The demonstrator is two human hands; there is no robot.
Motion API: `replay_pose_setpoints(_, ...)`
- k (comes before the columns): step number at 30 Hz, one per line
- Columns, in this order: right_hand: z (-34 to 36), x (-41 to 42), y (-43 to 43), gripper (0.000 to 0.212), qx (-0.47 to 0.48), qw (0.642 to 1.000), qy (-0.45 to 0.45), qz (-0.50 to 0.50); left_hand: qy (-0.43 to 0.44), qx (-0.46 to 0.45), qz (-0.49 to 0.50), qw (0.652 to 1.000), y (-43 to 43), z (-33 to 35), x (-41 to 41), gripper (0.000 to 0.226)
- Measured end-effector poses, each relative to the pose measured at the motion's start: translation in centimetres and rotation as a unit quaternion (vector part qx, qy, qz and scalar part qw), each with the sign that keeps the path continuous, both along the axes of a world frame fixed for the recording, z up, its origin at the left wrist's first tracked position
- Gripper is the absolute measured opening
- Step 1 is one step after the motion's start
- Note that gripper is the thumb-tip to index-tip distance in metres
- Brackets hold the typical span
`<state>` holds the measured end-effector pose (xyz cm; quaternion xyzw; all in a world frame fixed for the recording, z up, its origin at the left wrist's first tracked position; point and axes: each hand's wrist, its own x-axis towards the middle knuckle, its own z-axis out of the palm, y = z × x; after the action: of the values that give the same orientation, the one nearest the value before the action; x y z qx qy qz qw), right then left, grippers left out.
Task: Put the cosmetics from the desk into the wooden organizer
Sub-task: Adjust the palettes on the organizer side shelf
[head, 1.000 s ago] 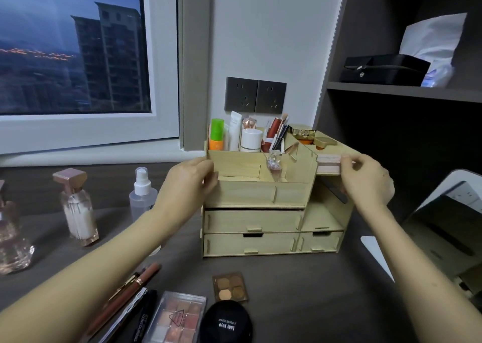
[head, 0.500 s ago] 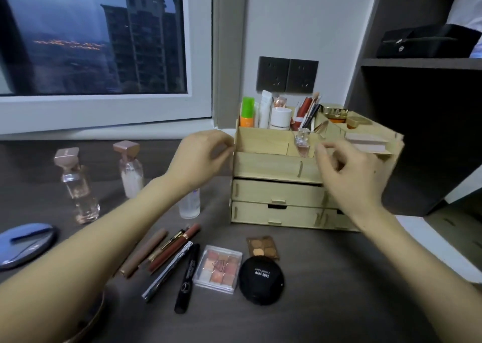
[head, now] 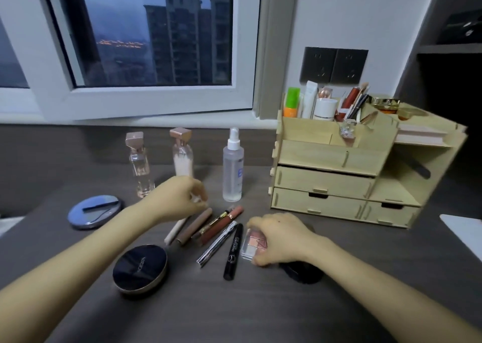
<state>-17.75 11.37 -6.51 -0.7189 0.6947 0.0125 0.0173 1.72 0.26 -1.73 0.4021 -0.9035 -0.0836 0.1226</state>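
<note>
The wooden organizer (head: pixel 326 183) stands at the back right of the dark desk, its top slots holding several tubes and brushes. My right hand (head: pixel 281 239) grips a clear eyeshadow palette (head: pixel 254 243) that lies flat on the desk, thumb at its near edge and fingers at its far edge. A black round compact (head: pixel 303 273) lies partly hidden under that hand. My left hand (head: pixel 180 199) hovers with loosely curled fingers above a row of lip tubes (head: pixel 221 222) and holds nothing. A black mascara (head: pixel 233 251) and a silver tube (head: pixel 216 243) lie between the hands.
A dark cushion compact (head: pixel 140 267) sits at the near left and a round mirror (head: pixel 95 211) further left. Two perfume bottles (head: pixel 139 165) (head: pixel 182 155) and a spray bottle (head: pixel 233 165) stand behind the left hand. A white object (head: pixel 461 230) lies at the right edge.
Both hands left the organizer and came down to the desk. The right hand took hold of the eyeshadow palette. The view swung left.
</note>
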Motion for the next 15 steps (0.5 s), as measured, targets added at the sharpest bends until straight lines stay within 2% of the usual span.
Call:
replay_pose_setpoints(2,0.7,-0.4,0.4,0.056,-0.050,0.998,-0.030,-0.017,0.031,0.002,-0.018,0.999,0.2,0.0,-1.1,0.016)
replay_pose_setpoints(5,3.5,-2.0,2.0,0.056,-0.195,0.974,-0.096,-0.058,0.111,-0.003,-0.049,0.993,1.0,0.3,-4.2,0.022)
replay_pose_setpoints(7,6.1,-4.1,3.7,0.058,-0.306,0.938,-0.132,-0.096,0.167,-0.020,-0.082,0.982,1.7,0.7,-6.5,0.034)
replay_pose_setpoints(10,9.8,-8.7,6.1,0.041,-0.452,0.865,-0.109,-0.190,0.239,-0.048,-0.124,0.962,2.9,1.7,-9.9,0.049)
replay_pose_setpoints(13,12.3,-13.6,7.4,0.030,-0.520,0.798,-0.079,-0.294,0.268,-0.066,-0.123,0.953,3.4,2.9,-12.7,0.056)
replay_pose_setpoints(15,13.1,-16.1,7.2,0.032,-0.497,0.796,-0.054,-0.341,0.270,-0.060,-0.114,0.954,3.5,3.4,-14.1,0.057)
